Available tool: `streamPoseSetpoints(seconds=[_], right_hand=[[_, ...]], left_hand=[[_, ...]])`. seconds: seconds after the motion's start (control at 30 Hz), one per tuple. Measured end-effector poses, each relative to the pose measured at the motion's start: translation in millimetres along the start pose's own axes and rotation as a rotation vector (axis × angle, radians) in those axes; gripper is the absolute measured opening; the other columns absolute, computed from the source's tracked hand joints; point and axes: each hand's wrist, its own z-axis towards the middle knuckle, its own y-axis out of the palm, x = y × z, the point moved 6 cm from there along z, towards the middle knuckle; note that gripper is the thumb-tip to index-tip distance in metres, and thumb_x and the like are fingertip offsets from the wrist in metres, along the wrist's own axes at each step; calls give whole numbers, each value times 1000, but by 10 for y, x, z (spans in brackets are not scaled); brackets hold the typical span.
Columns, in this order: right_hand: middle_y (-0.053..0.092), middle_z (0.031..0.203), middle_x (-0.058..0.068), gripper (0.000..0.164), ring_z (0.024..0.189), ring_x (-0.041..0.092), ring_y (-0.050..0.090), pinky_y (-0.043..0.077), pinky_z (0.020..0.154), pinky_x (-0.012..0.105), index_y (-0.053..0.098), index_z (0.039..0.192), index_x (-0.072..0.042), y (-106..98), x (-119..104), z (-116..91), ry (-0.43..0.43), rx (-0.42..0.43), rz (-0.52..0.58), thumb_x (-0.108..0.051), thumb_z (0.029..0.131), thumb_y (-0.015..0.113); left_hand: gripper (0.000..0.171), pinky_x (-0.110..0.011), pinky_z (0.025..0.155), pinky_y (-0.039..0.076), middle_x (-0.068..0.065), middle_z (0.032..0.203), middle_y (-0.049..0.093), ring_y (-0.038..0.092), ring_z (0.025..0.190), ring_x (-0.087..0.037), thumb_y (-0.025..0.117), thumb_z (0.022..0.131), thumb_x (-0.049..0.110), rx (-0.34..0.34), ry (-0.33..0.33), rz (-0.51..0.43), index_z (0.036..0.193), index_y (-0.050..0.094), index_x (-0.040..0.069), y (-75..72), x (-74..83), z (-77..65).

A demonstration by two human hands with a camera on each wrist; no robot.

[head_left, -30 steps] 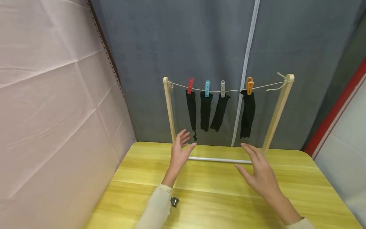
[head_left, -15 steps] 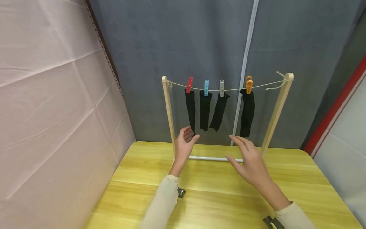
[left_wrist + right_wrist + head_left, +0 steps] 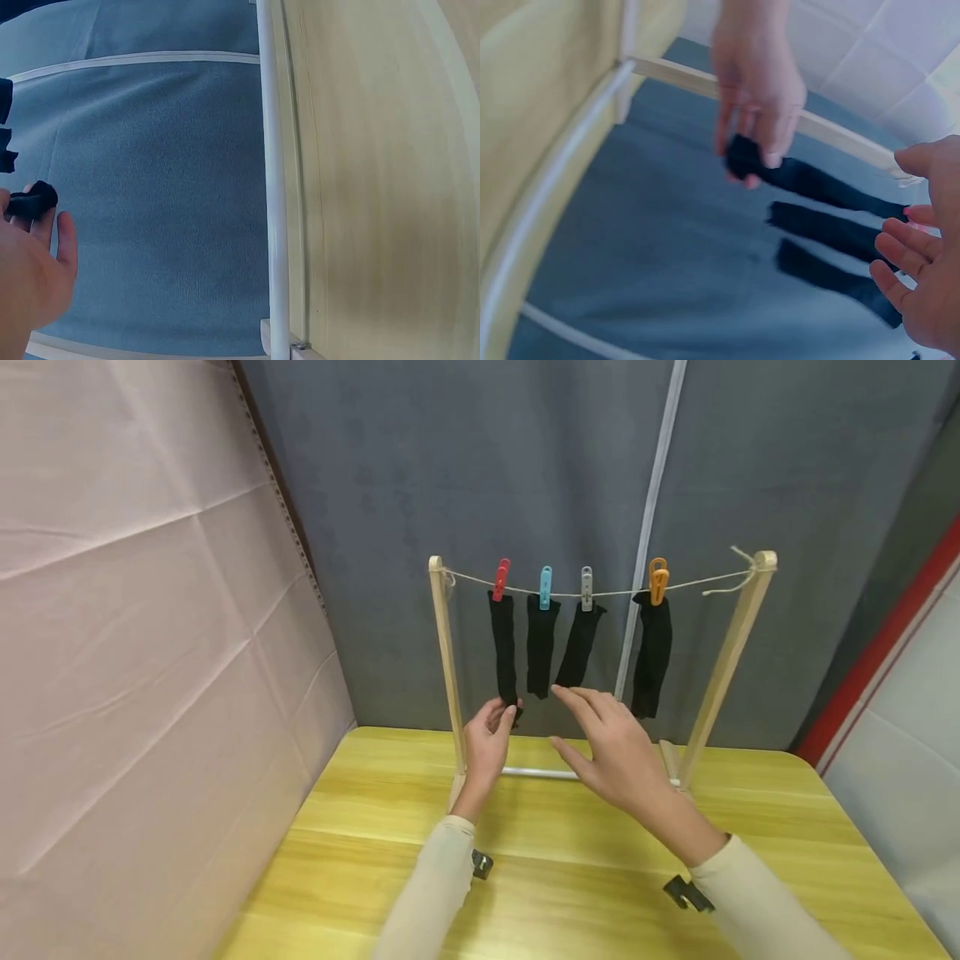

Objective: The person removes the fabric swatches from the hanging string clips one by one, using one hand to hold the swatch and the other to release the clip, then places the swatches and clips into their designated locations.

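Note:
Four black socks hang from a string on a small wooden rack (image 3: 444, 652), held by a red peg (image 3: 500, 580), a blue peg (image 3: 545, 587), a grey peg (image 3: 586, 589) and an orange peg (image 3: 657, 581). My left hand (image 3: 501, 717) pinches the lower end of the leftmost sock (image 3: 504, 643); the right wrist view shows its fingers curled round that sock's tip (image 3: 742, 157). My right hand (image 3: 592, 727) is open, its fingers stretched toward the bottom of the third sock (image 3: 576, 647) without touching it. In the left wrist view the sock tip (image 3: 31, 201) shows above my left hand (image 3: 30, 270).
The rack stands at the back of a yellow wooden table (image 3: 570, 868), with a white bar (image 3: 540, 772) across its base. A grey curtain (image 3: 465, 468) with a white stripe hangs behind, and a pink sheet (image 3: 135, 652) covers the left wall.
Both hands rose from above the table toward the socks. The left hand took hold of the leftmost sock's lower end. The right hand moved left and up.

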Motion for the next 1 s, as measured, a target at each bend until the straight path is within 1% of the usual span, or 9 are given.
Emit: streamPoseSetpoints(seconds=[0.1,0.13,0.23,0.3,0.43,0.63,0.87,0.93,1.0], right_hand=[[68,137,12,72,119,33,66,58,99,51,55,152,-12,-62,-65,192,-13,21,22,-29,90,86],[70,136,11,69,117,32,66,58,98,51,56,151,-12,-88,-85,255,-14,37,35,-28,90,85],[74,131,8,62,112,29,66,57,92,48,61,147,-11,-155,-144,417,-7,85,66,-25,92,84],[76,128,7,57,108,28,66,55,88,46,63,144,-10,-186,-182,496,6,115,76,-24,93,84],[75,128,10,51,105,30,64,50,82,43,67,140,-9,-224,-237,646,25,180,76,-22,93,83],[75,126,12,42,102,32,61,48,80,45,71,135,-10,-255,-246,984,21,272,50,-24,96,81],[70,136,14,53,113,35,60,51,97,50,66,141,-9,-299,-177,1369,70,253,13,-39,99,75],[70,138,14,54,115,35,60,50,96,50,65,143,-9,-290,-162,1455,78,241,-30,-42,101,72],[69,139,14,55,115,35,59,48,92,49,64,145,-10,-262,-153,1526,76,228,-79,-44,102,69]], left_hand=[[27,-27,89,63,-10,117,81,79,106,-22,62,109,25,10,5,27,125,74,8,6,7,-16],[27,-24,82,61,-12,113,82,78,97,-21,61,109,24,18,8,40,125,74,6,3,8,-20],[27,-19,73,54,-14,110,81,74,86,-22,60,109,21,45,14,67,125,74,4,-19,-5,-34],[27,-23,75,59,-14,112,81,75,89,-24,59,110,20,48,16,68,127,74,4,-26,-18,-43],[27,-30,90,63,-11,117,81,78,109,-26,57,111,19,42,19,29,128,73,6,-19,-37,-45],[25,-21,76,56,-13,110,81,78,102,-28,55,111,18,70,36,5,124,72,5,-29,-20,-38],[24,-18,64,48,-14,107,81,79,102,-27,55,111,17,78,26,-8,123,72,5,-28,5,-42],[24,-18,62,46,-14,106,81,78,101,-25,55,111,17,85,15,-11,122,72,5,-30,-1,-44],[23,-20,64,49,-14,106,81,78,100,-23,54,111,16,97,5,-14,121,72,5,-38,-14,-47]])
